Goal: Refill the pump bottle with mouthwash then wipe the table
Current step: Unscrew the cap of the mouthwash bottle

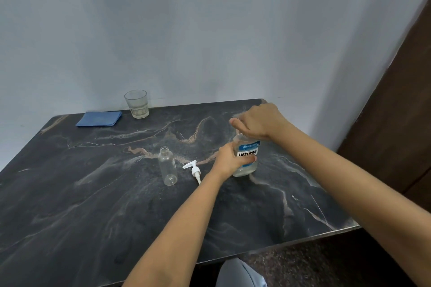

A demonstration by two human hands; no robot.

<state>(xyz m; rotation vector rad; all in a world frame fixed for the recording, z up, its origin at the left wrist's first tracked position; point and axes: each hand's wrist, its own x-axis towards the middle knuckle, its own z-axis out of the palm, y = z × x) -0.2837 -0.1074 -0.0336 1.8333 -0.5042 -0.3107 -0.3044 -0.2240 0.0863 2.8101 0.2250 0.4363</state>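
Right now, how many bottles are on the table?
2. The empty pump bottle stands uncapped mid-table, beside its pump head. The mouthwash bottle stands right of it, gripped by both hands. None seem hidden.

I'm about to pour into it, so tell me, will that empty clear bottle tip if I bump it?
Probably. The clear bottle looks empty, so likely light, and it stands tall and narrow, uncapped, with neither hand steadying it. If knocked over, its round body would likely roll across the smooth table.

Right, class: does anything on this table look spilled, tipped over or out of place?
No spill shows. The white pump head lies on its side on the table, beside the open, empty pump bottle. That fits refilling.
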